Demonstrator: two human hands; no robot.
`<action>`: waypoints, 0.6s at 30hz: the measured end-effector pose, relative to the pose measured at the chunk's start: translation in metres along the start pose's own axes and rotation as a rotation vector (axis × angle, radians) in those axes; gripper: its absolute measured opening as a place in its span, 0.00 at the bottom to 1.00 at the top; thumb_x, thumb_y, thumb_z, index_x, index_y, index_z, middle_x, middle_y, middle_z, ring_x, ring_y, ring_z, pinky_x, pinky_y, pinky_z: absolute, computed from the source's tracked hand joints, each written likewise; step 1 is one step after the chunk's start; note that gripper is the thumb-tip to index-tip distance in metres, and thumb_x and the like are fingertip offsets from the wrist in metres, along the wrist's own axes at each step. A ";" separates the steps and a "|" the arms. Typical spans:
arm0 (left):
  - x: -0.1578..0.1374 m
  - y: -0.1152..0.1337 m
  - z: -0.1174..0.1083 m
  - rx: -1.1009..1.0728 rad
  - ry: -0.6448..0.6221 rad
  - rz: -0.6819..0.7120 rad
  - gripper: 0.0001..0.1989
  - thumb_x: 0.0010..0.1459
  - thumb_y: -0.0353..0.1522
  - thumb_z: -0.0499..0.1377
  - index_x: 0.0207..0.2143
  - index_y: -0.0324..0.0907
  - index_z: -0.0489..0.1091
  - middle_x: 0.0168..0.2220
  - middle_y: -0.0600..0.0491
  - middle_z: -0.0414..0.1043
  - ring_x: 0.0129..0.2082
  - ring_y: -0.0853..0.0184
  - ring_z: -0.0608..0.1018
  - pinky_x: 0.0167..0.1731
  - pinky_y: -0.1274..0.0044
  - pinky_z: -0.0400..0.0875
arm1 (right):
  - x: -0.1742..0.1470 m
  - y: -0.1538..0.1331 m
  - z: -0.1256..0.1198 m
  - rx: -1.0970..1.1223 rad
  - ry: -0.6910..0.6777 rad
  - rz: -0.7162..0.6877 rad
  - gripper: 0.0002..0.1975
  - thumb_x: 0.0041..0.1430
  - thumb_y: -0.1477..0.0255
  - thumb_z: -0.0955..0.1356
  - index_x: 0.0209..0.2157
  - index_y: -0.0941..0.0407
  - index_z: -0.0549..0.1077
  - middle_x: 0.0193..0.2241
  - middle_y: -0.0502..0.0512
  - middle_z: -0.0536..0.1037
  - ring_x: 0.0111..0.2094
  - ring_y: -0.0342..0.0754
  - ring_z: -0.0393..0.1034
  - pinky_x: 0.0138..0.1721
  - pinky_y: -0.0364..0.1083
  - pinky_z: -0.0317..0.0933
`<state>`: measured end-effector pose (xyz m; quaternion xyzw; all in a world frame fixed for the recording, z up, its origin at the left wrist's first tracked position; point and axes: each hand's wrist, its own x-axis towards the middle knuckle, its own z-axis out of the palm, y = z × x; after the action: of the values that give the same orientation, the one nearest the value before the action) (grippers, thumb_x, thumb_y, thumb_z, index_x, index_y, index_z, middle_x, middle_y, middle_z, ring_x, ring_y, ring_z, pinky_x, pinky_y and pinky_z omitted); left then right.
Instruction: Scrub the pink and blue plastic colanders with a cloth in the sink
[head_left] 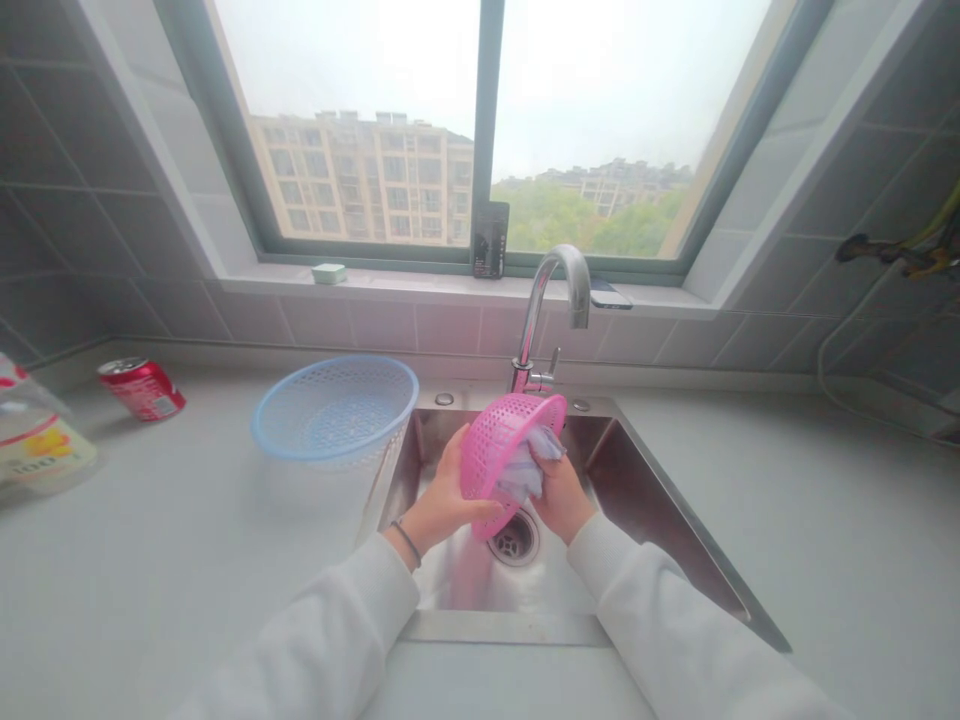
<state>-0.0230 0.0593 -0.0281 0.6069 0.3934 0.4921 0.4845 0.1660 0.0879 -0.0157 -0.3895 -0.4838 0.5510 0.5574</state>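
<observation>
L hand [442, 500] is gripping the pink basket [489, 440] at its L side, thumb lying across the rim and pointing R, other fingers curling behind the outer wall, mostly hidden. R hand [561, 492] is holding a pale cloth [521, 472] bunched against the basket's inside, its fingers closing on the fabric; exact fingertip positions aren't showing. Both forearms, in white sleeves, are reaching fwd from the bottom edge and angling in toward each other; a dark band [406, 545] is circling the L wrist. The basket is tilting on its side, opening facing R, above the sink [660, 500] & partly covering the drain [514, 540]. Faucet [536, 310] is standing just behind. A blue basket [337, 400] is sitting on the tabletop [225, 600], L of the sink.
</observation>
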 end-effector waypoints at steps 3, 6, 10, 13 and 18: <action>0.000 0.000 0.000 -0.014 -0.053 -0.014 0.66 0.39 0.39 0.78 0.73 0.50 0.42 0.72 0.37 0.49 0.71 0.42 0.58 0.70 0.52 0.50 | 0.000 0.001 0.001 0.199 0.078 0.043 0.27 0.47 0.54 0.76 0.45 0.50 0.71 0.45 0.55 0.81 0.45 0.57 0.78 0.45 0.54 0.74; 0.000 -0.002 0.001 -0.083 -0.098 -0.040 0.66 0.41 0.38 0.78 0.74 0.50 0.41 0.67 0.37 0.60 0.65 0.44 0.69 0.66 0.53 0.59 | -0.001 0.001 0.003 0.216 0.072 0.072 0.26 0.46 0.55 0.77 0.44 0.50 0.70 0.42 0.53 0.81 0.45 0.56 0.78 0.44 0.52 0.74; 0.003 -0.008 0.004 -0.208 -0.087 -0.073 0.59 0.45 0.41 0.75 0.72 0.50 0.45 0.60 0.41 0.68 0.57 0.49 0.76 0.58 0.58 0.68 | -0.006 -0.001 0.006 0.171 -0.068 0.092 0.26 0.49 0.56 0.77 0.46 0.49 0.71 0.45 0.52 0.82 0.49 0.56 0.77 0.51 0.53 0.72; 0.006 -0.011 0.005 -0.344 -0.070 -0.102 0.58 0.44 0.41 0.74 0.72 0.48 0.47 0.54 0.44 0.72 0.49 0.53 0.79 0.51 0.63 0.72 | -0.011 -0.004 0.008 0.068 -0.174 0.121 0.26 0.50 0.59 0.77 0.50 0.50 0.72 0.49 0.55 0.81 0.53 0.56 0.76 0.59 0.55 0.67; 0.008 -0.001 0.003 -0.457 0.051 -0.145 0.47 0.46 0.38 0.72 0.67 0.43 0.57 0.45 0.48 0.77 0.44 0.57 0.80 0.48 0.68 0.71 | -0.016 -0.003 0.009 -0.285 -0.308 0.194 0.22 0.53 0.63 0.75 0.50 0.50 0.75 0.51 0.58 0.82 0.53 0.58 0.75 0.60 0.59 0.65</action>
<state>-0.0181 0.0669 -0.0275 0.4390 0.3264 0.5474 0.6334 0.1589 0.0709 -0.0124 -0.4205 -0.5963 0.5810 0.3607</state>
